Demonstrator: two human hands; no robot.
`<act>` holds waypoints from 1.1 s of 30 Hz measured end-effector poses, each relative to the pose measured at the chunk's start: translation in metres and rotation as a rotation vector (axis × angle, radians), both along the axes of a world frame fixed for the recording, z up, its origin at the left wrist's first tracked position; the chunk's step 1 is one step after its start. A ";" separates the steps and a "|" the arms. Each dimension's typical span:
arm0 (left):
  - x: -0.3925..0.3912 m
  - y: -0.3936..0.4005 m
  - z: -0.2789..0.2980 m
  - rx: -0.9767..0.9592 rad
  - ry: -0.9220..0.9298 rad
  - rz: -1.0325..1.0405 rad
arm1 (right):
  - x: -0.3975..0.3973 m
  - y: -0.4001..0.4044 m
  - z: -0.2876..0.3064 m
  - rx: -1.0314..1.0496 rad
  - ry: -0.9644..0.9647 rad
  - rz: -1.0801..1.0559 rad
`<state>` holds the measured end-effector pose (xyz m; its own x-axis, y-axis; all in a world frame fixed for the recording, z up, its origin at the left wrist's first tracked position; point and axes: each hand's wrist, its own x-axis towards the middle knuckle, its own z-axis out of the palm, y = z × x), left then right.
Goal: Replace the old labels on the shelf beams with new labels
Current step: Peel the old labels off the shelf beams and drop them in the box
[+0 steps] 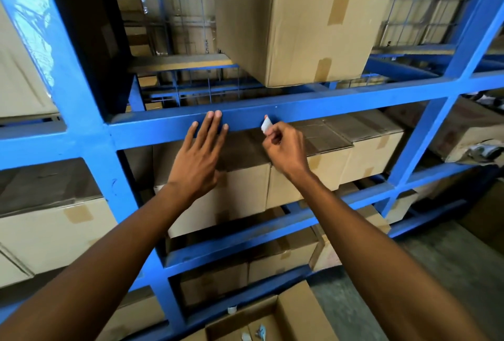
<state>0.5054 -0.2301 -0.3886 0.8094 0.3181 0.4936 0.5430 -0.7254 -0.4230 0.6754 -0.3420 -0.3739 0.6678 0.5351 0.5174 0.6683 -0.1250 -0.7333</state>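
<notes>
Beam (313, 111) face bare under my hands, label (266, 125) off it or not yet on; I cannot tell which.
My left hand (200, 160) lies flat, fingers spread, on the beam; my right hand (286, 147) pinches the small white label beside it. Next, I judge: set it square and press.

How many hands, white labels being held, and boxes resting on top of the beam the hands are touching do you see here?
Hands: 2, left hand flat on the blue beam, right hand
White label pinched in the right hand: 1
Cardboard box on the shelf above that beam: 1
Total: 4
</notes>
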 end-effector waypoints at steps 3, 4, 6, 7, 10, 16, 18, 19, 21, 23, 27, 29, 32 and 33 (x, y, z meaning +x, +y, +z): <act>-0.017 0.001 -0.023 -0.010 0.008 -0.016 | -0.026 -0.009 -0.029 -0.030 0.055 0.085; -0.026 0.001 -0.039 -0.047 0.017 0.002 | -0.035 -0.010 -0.043 -0.046 0.107 0.110; -0.041 -0.001 -0.071 -0.131 0.038 0.049 | -0.047 -0.013 -0.072 -0.073 0.189 0.136; -0.051 -0.004 -0.088 -0.164 0.065 0.081 | -0.053 -0.014 -0.089 -0.098 0.224 0.144; -0.083 -0.012 -0.136 -0.280 0.219 0.205 | -0.070 -0.018 -0.149 -0.263 0.346 0.189; -0.119 -0.022 -0.191 -0.383 0.321 0.420 | -0.088 -0.046 -0.260 -0.578 0.447 0.217; -0.125 -0.019 -0.199 -0.399 0.327 0.463 | -0.090 -0.057 -0.282 -0.667 0.468 0.229; -0.128 -0.017 -0.206 -0.408 0.348 0.494 | -0.093 -0.063 -0.295 -0.698 0.480 0.238; -0.128 -0.013 -0.211 -0.412 0.373 0.524 | -0.092 -0.072 -0.313 -0.706 0.498 0.226; -0.128 -0.011 -0.214 -0.404 0.391 0.551 | -0.088 -0.077 -0.330 -0.710 0.540 0.192; -0.130 -0.007 -0.221 -0.367 0.406 0.571 | -0.082 -0.074 -0.344 -0.811 0.571 0.174; -0.131 -0.006 -0.222 -0.352 0.416 0.576 | -0.082 -0.069 -0.339 -0.828 0.600 0.171; -0.131 -0.006 -0.221 -0.353 0.431 0.569 | -0.077 -0.063 -0.336 -0.786 0.605 0.170; -0.131 -0.007 -0.221 -0.354 0.432 0.572 | -0.076 -0.062 -0.335 -0.801 0.598 0.160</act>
